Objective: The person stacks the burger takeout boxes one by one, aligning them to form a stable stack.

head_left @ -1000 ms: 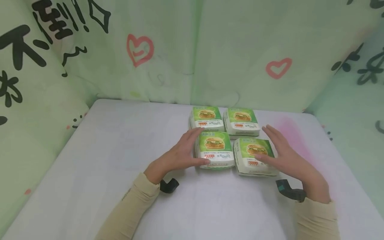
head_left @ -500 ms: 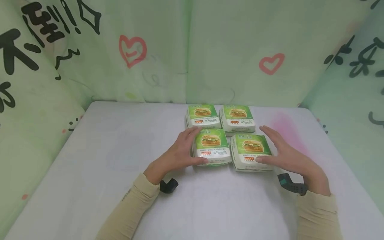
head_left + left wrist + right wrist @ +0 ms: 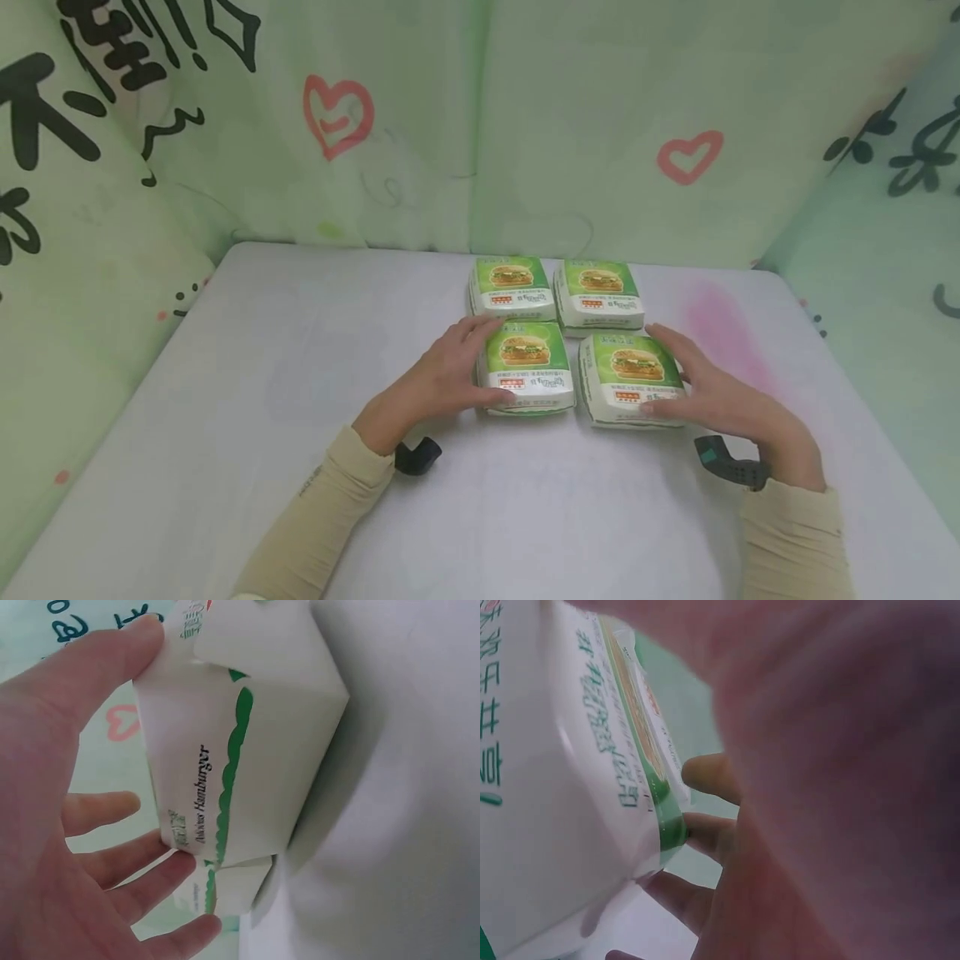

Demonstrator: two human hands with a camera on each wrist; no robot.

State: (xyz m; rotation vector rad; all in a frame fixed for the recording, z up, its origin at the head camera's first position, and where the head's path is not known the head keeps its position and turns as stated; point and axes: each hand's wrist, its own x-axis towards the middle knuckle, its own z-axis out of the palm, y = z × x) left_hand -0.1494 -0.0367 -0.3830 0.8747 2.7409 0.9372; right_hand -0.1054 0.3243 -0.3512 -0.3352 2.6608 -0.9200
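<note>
Four-cornered paper hamburger boxes lie in two rows, green and white with a burger printed on top. My left hand [image 3: 442, 375] grips the front left hamburger box [image 3: 527, 354], thumb on its near edge and fingers at its far left corner. In the left wrist view, that box's white side [image 3: 255, 765] carries a green wavy stripe. My right hand [image 3: 723, 404] spans the right side of the front right hamburger box [image 3: 633, 367], thumb at the near edge and fingertips at the far corner. The right wrist view shows fingers [image 3: 712, 832] right at this box's edge.
Behind them sit a back left box [image 3: 512, 287] and a back right box [image 3: 598, 293]. All stand on a white tabletop [image 3: 300, 350] with a pink stain. A green cloth wall [image 3: 420, 200] with hearts and black writing rises behind and along both sides.
My right fingers have closed in on the front right box from slightly off its side. The front left box has shifted slightly left in my left hand, widening the gap between the front boxes.
</note>
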